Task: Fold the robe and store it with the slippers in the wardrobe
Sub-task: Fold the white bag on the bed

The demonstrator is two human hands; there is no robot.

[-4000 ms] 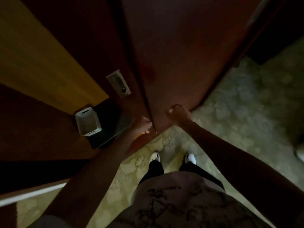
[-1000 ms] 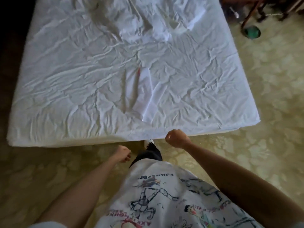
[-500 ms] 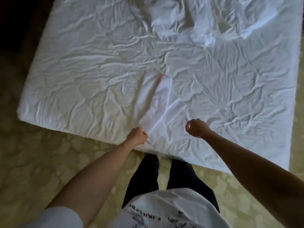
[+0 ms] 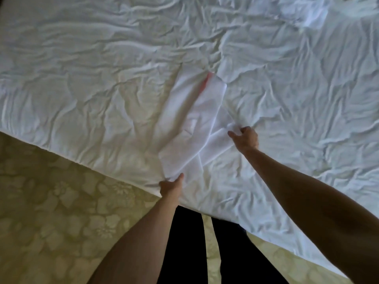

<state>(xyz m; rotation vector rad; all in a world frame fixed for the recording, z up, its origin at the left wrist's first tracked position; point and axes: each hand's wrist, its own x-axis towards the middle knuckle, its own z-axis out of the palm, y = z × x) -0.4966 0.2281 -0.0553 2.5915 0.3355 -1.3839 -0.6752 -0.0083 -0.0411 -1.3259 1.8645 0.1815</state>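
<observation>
A bed (image 4: 102, 68) covered in a wrinkled white sheet fills most of the view, its near edge running diagonally from the left side down toward the lower right. Lying flat on the sheet near that edge is a white robe (image 4: 192, 128), spread lengthwise away from the viewer, with a thin red mark at its far end. A bunched pile of white fabric (image 4: 305, 11) rests on the bed at the far upper right, well apart from the robe. Below the bed's edge is a pale yellow-green floor (image 4: 57, 212) patterned with large flowers.
</observation>
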